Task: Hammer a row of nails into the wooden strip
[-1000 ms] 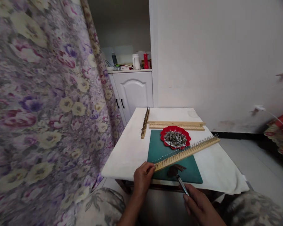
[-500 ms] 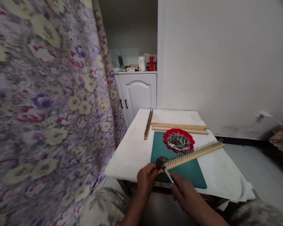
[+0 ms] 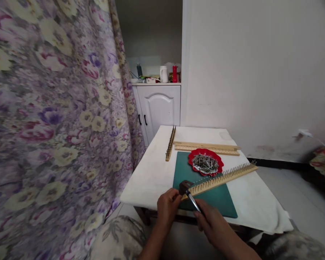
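My right hand (image 3: 209, 220) is wrapped round the handle of a claw hammer (image 3: 191, 199). The hammer's dark head is over the near left end of a wooden strip (image 3: 215, 183) studded with rows of upright nails. At that same end my left hand (image 3: 169, 204) is closed, thumb and fingertips pinched together; whatever they pinch is hidden beside the hammer head. The strip lies slantwise across a green mat (image 3: 216, 207), its far end reaching past the mat. On the mat's back part stands a red scalloped dish (image 3: 220, 164) full of loose nails (image 3: 205, 163).
A white cloth covers the low table (image 3: 148, 177). Another nail-studded strip (image 3: 170, 144) lies at the back left, and bare wooden strips (image 3: 207, 148) lie behind the dish. A floral curtain (image 3: 70, 126) hangs at left; a white cabinet (image 3: 161, 108) stands behind.
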Demonstrator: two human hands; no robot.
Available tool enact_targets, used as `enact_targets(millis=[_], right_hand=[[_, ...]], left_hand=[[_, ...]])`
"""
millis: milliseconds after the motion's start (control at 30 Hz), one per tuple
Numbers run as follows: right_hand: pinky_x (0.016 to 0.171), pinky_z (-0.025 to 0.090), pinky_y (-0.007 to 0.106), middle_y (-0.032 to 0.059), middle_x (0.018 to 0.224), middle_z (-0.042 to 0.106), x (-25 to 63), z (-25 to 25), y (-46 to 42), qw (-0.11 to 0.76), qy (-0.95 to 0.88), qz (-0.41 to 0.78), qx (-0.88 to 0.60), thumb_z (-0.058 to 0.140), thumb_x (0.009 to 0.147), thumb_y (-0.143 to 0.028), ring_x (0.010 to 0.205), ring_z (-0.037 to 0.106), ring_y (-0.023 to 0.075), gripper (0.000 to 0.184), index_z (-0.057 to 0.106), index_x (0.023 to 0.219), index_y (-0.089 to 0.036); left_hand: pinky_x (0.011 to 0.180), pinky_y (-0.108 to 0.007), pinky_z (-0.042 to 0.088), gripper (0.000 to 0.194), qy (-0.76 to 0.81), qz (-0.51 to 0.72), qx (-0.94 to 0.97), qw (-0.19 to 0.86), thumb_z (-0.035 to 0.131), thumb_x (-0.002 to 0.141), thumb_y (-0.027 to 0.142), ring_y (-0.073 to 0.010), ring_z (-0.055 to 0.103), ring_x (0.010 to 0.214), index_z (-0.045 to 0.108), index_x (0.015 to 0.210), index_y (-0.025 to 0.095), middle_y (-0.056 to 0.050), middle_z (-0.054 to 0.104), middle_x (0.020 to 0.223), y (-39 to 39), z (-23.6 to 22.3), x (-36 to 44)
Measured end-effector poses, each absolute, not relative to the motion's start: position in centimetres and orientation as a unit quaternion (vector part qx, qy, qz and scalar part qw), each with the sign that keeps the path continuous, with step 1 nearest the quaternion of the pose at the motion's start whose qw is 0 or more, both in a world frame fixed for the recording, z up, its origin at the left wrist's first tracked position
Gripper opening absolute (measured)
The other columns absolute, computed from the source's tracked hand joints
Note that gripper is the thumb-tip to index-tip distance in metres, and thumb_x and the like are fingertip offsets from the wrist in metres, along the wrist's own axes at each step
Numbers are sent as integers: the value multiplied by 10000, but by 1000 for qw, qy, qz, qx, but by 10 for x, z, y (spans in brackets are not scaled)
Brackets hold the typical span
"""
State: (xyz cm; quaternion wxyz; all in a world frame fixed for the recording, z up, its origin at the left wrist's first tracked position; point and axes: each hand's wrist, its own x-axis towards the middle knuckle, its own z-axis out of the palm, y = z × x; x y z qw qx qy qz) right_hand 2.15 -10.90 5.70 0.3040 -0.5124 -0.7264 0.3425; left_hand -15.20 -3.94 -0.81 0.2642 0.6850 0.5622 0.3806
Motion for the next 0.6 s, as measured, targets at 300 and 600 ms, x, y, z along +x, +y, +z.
enact_targets(millis=[300,600], right_hand=[[587,411,280,-2,591,582,20,54,-109,299,-720,353,-517,370,891,-239,576,579,190,287,542,1093,-130],[580,432,272,-3,603,583,47,40,-138,341,-652,402,-545,359,902,-457,594,561,190,417,556,1134,-172]], left_hand=[[572,-195,352,181,564,378,682,270,510,781,274,-124,543,636,651,689,207,24,608,663,-39,-7,-153],[642,-217,417,169,548,405,668,300,534,753,277,-150,584,692,675,692,206,-6,650,713,-43,6,-152]])
